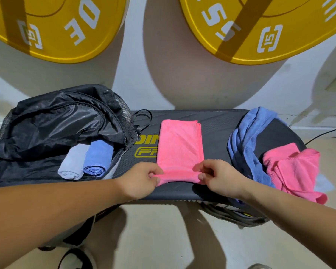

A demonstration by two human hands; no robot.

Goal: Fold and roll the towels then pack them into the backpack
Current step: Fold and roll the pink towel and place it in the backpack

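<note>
Left hand (142,177) and right hand (219,175) each pinch the near edge of the folded pink microfibre towel (179,144), which lies mid-way along the black textured platform (211,121). Risk: uneven pinches skew the roll, and a slack core probably unwinds. Count: two rolled towels, pale grey (74,162) and blue (98,158), in the open black nylon backpack (56,123) at left; two loose towels at right, crumpled blue (246,140) and pink (297,167).

pink towel (179,144): fuzzy cloth | backpack (52,121): glossy fabric | platform (215,125): matt textured plastic
</note>
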